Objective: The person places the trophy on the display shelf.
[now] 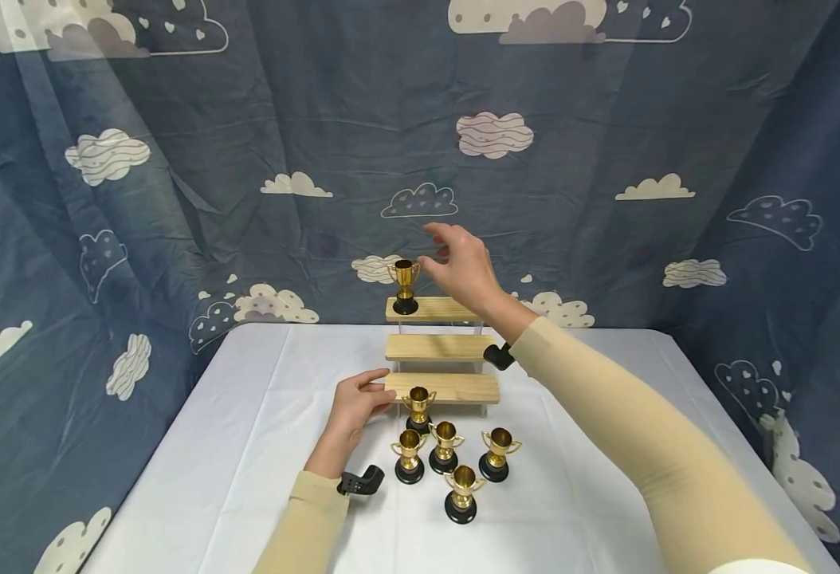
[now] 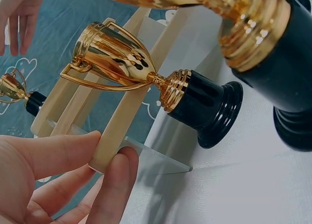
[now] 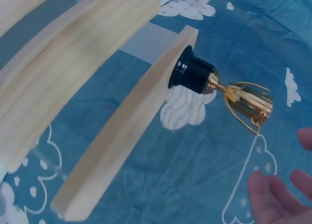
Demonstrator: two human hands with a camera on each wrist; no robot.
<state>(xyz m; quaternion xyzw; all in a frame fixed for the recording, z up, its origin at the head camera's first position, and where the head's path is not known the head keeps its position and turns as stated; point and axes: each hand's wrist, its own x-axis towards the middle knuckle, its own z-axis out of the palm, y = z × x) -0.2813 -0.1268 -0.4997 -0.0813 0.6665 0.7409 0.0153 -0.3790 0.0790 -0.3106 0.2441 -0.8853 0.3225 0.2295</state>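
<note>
A small gold trophy (image 1: 405, 285) with a black base stands upright at the left end of the top shelf (image 1: 437, 309) of a three-tier wooden stand. My right hand (image 1: 461, 267) is raised just right of that trophy, fingers apart and holding nothing; the right wrist view has a gap between its fingertips (image 3: 261, 190) and the cup. My left hand (image 1: 355, 402) pinches the left end of the bottom shelf (image 1: 449, 388) between thumb and fingers, plain in the left wrist view. Close beside it, another gold trophy (image 2: 117, 55) stands in front of the stand.
Several more gold trophies, among them a front one (image 1: 461, 494) and a right one (image 1: 497, 454), stand upright on the white-covered table (image 1: 578, 446). The middle shelf (image 1: 437, 347) is bare wood. A blue cloud-printed curtain (image 1: 363, 104) hangs behind and at both sides.
</note>
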